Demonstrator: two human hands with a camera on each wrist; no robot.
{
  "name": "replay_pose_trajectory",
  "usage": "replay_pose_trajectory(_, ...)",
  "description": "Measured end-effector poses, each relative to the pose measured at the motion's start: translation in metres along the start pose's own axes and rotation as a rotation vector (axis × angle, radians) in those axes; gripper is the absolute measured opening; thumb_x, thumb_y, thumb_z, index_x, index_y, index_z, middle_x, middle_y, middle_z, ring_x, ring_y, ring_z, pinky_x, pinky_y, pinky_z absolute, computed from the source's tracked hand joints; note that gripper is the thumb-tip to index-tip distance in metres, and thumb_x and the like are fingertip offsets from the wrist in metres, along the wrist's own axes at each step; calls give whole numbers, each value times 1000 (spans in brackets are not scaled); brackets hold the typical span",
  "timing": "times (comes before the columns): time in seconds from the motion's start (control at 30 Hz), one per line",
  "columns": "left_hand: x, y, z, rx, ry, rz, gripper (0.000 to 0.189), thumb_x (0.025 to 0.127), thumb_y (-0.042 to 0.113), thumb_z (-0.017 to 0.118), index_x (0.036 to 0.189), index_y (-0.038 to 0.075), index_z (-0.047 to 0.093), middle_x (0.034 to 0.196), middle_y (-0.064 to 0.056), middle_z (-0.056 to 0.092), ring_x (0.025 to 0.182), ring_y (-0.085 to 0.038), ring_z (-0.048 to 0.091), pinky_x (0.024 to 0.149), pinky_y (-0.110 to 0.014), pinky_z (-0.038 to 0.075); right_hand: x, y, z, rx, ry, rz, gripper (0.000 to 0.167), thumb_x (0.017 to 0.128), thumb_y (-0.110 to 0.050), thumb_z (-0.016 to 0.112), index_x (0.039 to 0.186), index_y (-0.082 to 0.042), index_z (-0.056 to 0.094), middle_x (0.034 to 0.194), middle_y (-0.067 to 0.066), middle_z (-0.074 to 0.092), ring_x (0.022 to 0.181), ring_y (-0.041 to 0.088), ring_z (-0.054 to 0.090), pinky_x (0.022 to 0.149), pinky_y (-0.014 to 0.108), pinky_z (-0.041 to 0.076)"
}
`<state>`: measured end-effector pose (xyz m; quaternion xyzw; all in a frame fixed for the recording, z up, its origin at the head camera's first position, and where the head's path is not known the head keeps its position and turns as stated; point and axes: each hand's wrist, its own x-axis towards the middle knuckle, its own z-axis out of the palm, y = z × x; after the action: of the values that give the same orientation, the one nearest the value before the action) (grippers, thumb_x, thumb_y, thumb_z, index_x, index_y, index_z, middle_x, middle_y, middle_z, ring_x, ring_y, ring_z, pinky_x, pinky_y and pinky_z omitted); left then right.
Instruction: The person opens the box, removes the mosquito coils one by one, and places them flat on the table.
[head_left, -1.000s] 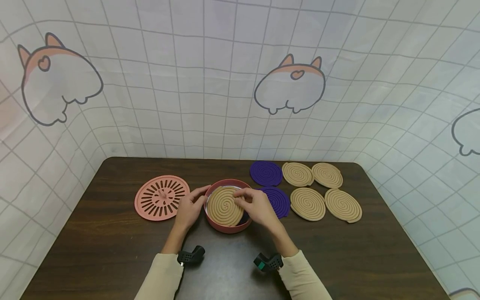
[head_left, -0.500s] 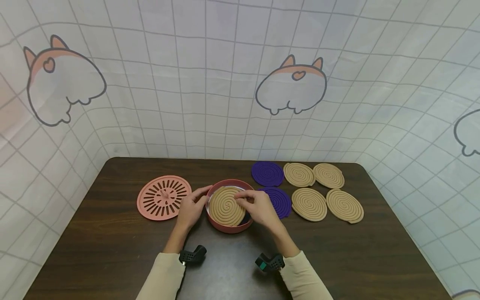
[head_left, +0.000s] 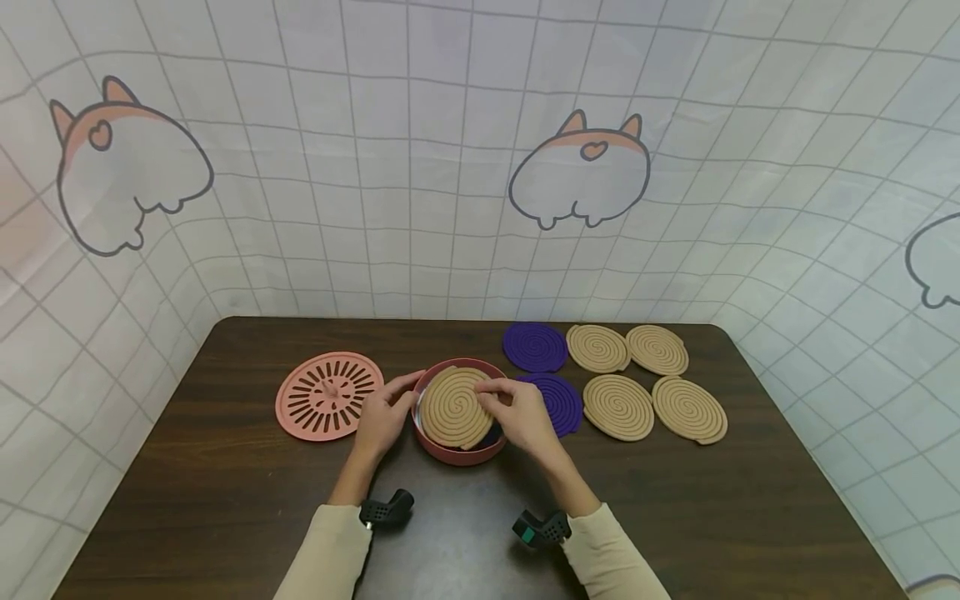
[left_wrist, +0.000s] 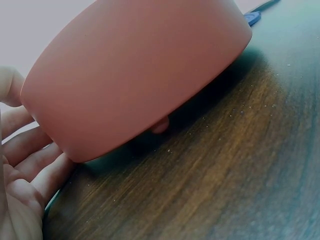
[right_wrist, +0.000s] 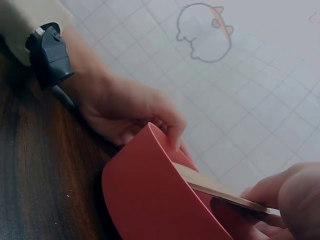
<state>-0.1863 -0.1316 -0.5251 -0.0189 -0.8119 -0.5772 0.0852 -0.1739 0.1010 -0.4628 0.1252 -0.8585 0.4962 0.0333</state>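
In the head view, a tan spiral mosquito coil point(head_left: 453, 408) lies slightly tilted within the mouth of a round red holder point(head_left: 459, 457). My right hand point(head_left: 517, 414) pinches the coil near its right side. The right wrist view shows the thumb above and fingers below the coil's edge point(right_wrist: 210, 186), which stands inside the holder wall point(right_wrist: 150, 192). With thumb at the rim and fingers along the outer wall, my left hand point(head_left: 381, 419) grips the holder's left side. Those fingers point(left_wrist: 37, 160) wrap the lower wall in the left wrist view.
Left of the holder lies a pink slotted lid point(head_left: 328, 396). To the right are two purple coils point(head_left: 535, 347) and several tan coils point(head_left: 618, 407), flat on the dark wooden table point(head_left: 225, 500). A white grid-patterned cloth point(head_left: 420, 167) stands behind the table.
The tan coil in my right hand has shifted slightly toward the back of the holder and turned a little. My left hand stays on the holder.
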Motion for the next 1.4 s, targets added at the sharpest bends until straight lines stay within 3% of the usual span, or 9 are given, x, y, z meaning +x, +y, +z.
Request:
replay_pose_trajectory(0.3,0,0,1,22,6,3,34,93,16,62,125,19,72,124,-8,72,114,-24,67,97,-45,50,-3,5,-6,87,114,30,15,91,-11,72,104,-8,79,82,9,71,62,5,51,57,18,41)
replay_pose_trajectory(0.5,-1,0,1,22,2,6,34,93,16,63,125,19,72,125,-8,72,115,-24,66,98,-45,50,-7,8,-11,133,148,38,16,90,-9,72,103,-5,78,88,12,73,65,3,54,58,17,42)
replay_pose_trajectory(0.73,0,0,1,17,5,5,33,93,15,63,125,19,73,125,-7,72,115,-24,67,98,-45,50,-12,8,-17,114,165,49,15,91,-10,71,103,-7,79,99,10,76,65,4,54,57,18,42)
replay_pose_trajectory(0.97,0,-1,2,14,4,-5,33,94,15,63,125,19,72,126,-7,71,115,-24,66,99,-47,50,-17,11,-24,142,182,64,14,90,-9,71,103,-7,78,93,10,73,56,3,48,50,18,37)
replay_pose_trajectory(1.23,0,-1,3,28,11,3,33,94,16,63,124,19,73,125,-7,72,115,-24,67,98,-45,50,-23,14,-33,212,197,94,16,90,-7,71,105,-3,77,102,16,74,69,2,58,60,16,46)
replay_pose_trajectory(1.4,0,-1,3,36,14,14,33,94,16,63,124,20,73,124,-6,72,113,-24,68,96,-44,51,-27,16,-39,231,198,124,17,91,-6,70,106,-2,77,99,16,73,68,2,58,60,16,46)
